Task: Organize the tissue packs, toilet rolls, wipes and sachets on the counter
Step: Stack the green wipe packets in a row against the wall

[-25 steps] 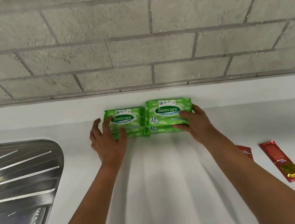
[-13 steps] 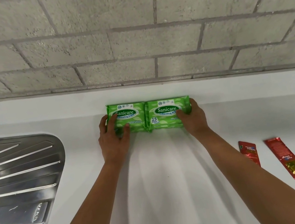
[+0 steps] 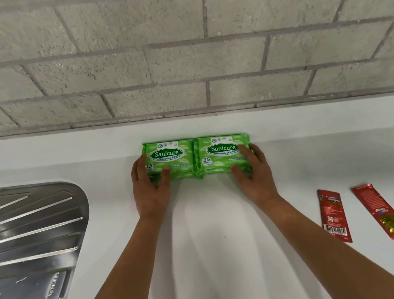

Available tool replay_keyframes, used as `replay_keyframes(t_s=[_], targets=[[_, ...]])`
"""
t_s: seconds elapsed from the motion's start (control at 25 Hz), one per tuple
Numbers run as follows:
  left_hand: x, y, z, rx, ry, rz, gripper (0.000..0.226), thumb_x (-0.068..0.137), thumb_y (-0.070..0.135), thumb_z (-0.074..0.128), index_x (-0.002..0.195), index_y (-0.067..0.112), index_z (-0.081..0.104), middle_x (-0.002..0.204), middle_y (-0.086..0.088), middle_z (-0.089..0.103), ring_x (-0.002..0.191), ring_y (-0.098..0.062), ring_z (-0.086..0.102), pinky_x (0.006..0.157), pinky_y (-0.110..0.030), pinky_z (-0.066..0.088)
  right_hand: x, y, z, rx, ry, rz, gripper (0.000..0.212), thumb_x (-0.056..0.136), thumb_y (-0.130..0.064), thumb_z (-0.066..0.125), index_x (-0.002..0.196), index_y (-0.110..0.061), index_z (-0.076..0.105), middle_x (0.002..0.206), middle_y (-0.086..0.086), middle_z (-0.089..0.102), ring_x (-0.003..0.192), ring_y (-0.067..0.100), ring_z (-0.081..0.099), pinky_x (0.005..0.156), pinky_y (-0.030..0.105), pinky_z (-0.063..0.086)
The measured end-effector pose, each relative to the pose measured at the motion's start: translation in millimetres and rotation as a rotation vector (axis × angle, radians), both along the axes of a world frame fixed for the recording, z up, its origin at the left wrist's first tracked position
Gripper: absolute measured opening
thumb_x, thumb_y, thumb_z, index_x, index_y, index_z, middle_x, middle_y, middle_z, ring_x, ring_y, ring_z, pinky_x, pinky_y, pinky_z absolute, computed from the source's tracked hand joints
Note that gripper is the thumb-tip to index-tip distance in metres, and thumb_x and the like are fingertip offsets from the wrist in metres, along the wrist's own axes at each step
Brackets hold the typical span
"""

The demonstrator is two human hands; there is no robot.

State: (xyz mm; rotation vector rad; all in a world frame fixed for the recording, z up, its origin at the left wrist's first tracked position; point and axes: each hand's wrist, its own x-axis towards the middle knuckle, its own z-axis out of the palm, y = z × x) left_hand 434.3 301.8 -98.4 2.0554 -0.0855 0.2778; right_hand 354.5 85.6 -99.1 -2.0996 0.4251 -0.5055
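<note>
Two green Sanicare wipes packs (image 3: 197,157), side by side, far worktop (image 3: 220,249); left hand (image 3: 150,187) and right hand (image 3: 253,173), fingers apparently straight, pressing outer ends.

green wipes packs (image 3: 198,157), red sachets (image 3: 333,215), white counter (image 3: 220,249), grey brick wall (image 3: 176,61).
</note>
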Motion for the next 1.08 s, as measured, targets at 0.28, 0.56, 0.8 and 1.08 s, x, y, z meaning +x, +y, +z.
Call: replay_keyframes(t_s=[0.28,0.56,0.8,1.08], targets=[[0.3,1.2,-0.2,-0.032,-0.003,-0.005,0.048,0.087,0.027,0.064,0.132,0.016,0.049,0.135,-0.005,0.050,0.113,-0.020,0.055,0.096,-0.028,0.044,3.3,-1.6,-3.5,0.092,-0.110,-0.013,0.040,0.084,-0.003,0.065,0.124,-0.007,0.059,0.133,0.018,0.047,0.118,0.021,0.050,0.084,-0.008,0.029],[1.6,1.7,-1.6,-0.056,0.007,-0.006,0.047,0.086,0.028,0.065,0.130,0.019,0.050,0.129,0.000,0.051,0.098,-0.005,0.051,0.076,0.005,0.032,7.0,-3.5,-9.7,0.119,-0.110,0.005,0.041,0.083,-0.007,0.068,0.123,-0.012,0.060,0.135,0.015,0.045,0.121,0.023,0.049,0.088,-0.005,0.031],[3.2,0.3,-2.4,-0.003,0.003,0.001,0.051,0.086,0.028,0.065,0.133,0.018,0.048,0.137,-0.005,0.045,0.115,-0.016,0.050,0.090,-0.013,0.034,5.4,-4.0,-7.9,0.045,-0.101,-0.002,0.033,0.092,-0.015,0.056,0.125,-0.016,0.059,0.138,0.015,0.043,0.126,0.025,0.045,0.100,0.019,0.035],[2.8,1.0,-2.6,-0.370,0.048,0.184,0.037,0.098,0.011,0.040,0.135,0.008,0.044,0.135,-0.010,0.047,0.121,-0.020,0.047,0.096,-0.018,0.036,2.1,-3.0,-5.7,0.011,-0.120,-0.036,0.040,0.093,-0.018,0.051,0.133,-0.011,0.050,0.141,0.016,0.039,0.123,0.011,0.038,0.087,-0.010,0.019]])
